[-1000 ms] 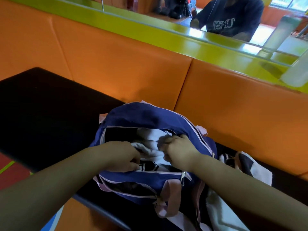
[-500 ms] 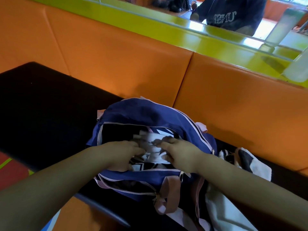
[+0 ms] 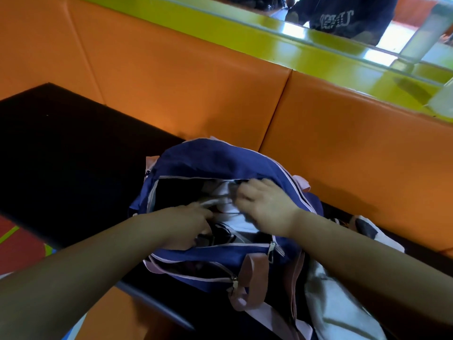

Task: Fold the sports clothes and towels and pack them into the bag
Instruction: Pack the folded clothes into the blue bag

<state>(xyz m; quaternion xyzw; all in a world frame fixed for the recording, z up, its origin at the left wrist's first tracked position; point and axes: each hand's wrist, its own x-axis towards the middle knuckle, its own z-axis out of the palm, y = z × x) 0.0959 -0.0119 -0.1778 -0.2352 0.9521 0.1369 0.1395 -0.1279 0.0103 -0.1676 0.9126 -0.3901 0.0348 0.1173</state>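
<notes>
Presently, the blue bag (image 3: 220,163) sits on the black bench (image 3: 61,155) with its main zip open. A white-and-dark garment (image 3: 239,220) lies inside the opening. My left grip (image 3: 188,224) reaches in from the near side, fingers fairly straight, pressing on that garment. My right grip (image 3: 264,207) is curled tight on its white cloth. More pale cloth (image 3: 343,307) lies right of the bag, touching it.

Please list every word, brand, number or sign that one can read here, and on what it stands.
Pale lettering on the dark top beyond the green ledge: blurred, apparently reversed, not readable.
Blue bag and the clothes in it: no text visible.
</notes>
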